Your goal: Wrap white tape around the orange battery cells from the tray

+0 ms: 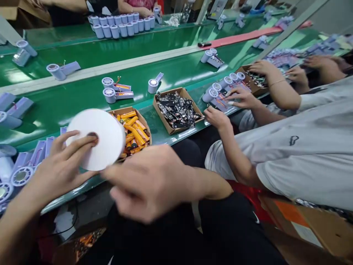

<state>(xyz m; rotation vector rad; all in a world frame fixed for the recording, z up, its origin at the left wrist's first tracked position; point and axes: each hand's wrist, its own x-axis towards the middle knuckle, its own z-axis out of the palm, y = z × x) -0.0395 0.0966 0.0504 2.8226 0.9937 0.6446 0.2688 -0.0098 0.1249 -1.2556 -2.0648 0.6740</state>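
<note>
My left hand (62, 160) grips a flat white roll (109, 138), with fingertips at its brown centre hole and the thumb under its lower edge. At the roll's lower right edge is my right hand (154, 182), smeared by motion. Its fingers are curled closed, and whatever they pinch cannot be made out. Behind the roll, partly covered by it, sits a box of orange-wrapped battery cells (135, 132) with wires. Lilac fan-like housings (23, 175) with round grilles and handles lie beside my left wrist.
A cardboard box of black circuit boards (178, 110) stands right of the cells. More housings (110, 95) lie on the green conveyor belt (85, 92). Co-workers' hands (217, 117) handle housings at right. Across the line, housings stand in rows (122, 27) near another person.
</note>
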